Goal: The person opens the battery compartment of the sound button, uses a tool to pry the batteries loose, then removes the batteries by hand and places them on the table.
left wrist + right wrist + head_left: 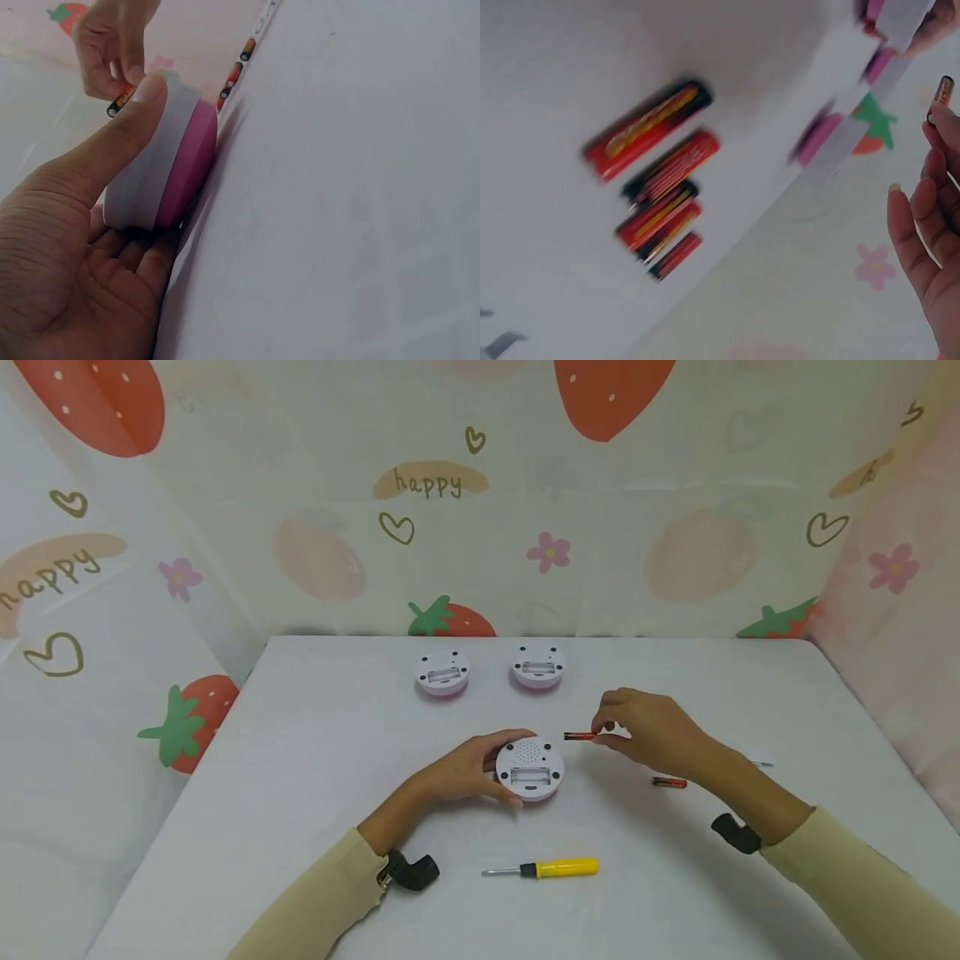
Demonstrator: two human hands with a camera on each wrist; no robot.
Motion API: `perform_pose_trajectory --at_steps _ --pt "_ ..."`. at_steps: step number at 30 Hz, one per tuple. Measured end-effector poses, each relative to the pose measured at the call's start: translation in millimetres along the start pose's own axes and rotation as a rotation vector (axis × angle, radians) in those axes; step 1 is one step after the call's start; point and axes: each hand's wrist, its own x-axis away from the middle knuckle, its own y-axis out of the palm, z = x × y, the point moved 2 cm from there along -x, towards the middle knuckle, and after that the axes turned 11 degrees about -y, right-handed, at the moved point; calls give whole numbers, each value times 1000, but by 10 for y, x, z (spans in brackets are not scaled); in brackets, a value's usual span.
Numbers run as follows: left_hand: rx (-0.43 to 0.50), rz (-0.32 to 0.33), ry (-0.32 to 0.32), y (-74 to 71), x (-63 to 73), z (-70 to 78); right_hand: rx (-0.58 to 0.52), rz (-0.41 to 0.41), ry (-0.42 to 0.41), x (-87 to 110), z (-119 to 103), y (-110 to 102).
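My left hand [467,768] grips a round white device [527,752] with a pink lower part, thumb in front and fingers behind. Its underside faces up, with small dark feet, a speaker grille and an uncovered battery slot. To the right, my right hand [651,727] pinches a red and black battery [578,737] between thumb and fingertips, a short way from the device's edge. In the left wrist view the thumb lies along the device's white side [142,180]. In the right wrist view the pinched battery [944,91] points away from the hand.
Two similar devices [442,673] [538,667] stand farther back, slots up. A yellow-handled screwdriver [562,867] lies in front. Several red and black batteries [649,129] lie in a row under my right forearm, one battery [670,782] showing in the head view.
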Motion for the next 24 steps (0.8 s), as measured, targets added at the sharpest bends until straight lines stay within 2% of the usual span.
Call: perform_pose_trajectory --at_steps 4,11,24 --pt "3 -2 5 5 -7 -5 -6 2 46 114 209 -45" --pt "9 -1 13 7 -14 -6 7 49 67 308 567 -80" --pt "21 -7 38 4 -14 -37 -12 -38 203 520 1050 -26"
